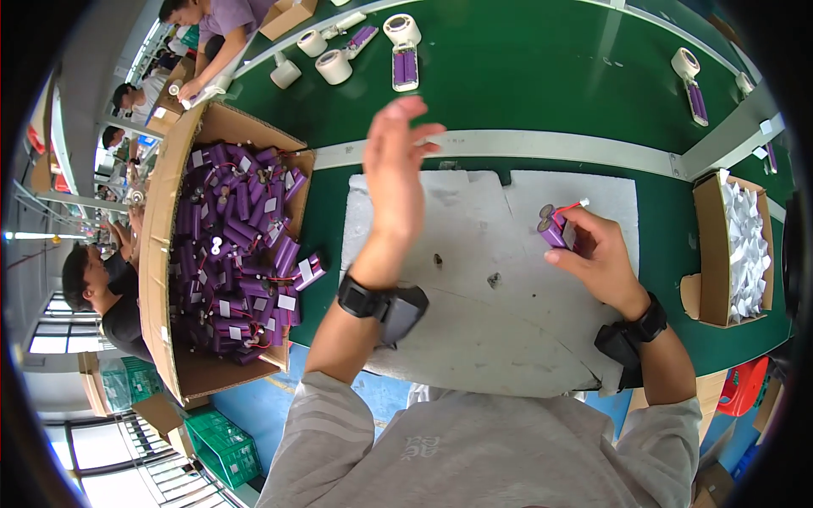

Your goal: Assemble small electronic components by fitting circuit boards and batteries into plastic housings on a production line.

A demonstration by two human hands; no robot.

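Note:
In my right hand [606,254] is a purple battery pack [555,234], pinched between thumb and fingers above the right part of a grey foam mat [474,330]. Round cell ends show at its top, and a red lead ends in a small white plug. My left hand [395,165] is raised over the mat's far left edge with its fingers stretched out and nothing in them. Just past those fingertips a white device [402,31] with a round head and purple cells in its open handle lies on the green surface [517,76].
At left stands a cardboard box [161,271] heaped with purple battery packs [241,229]. A smaller box [711,254] of white folded pieces [745,245] is at right. A white rail [542,146] crosses beyond the mat. More white devices [334,67] lie beyond it. Other people work at left.

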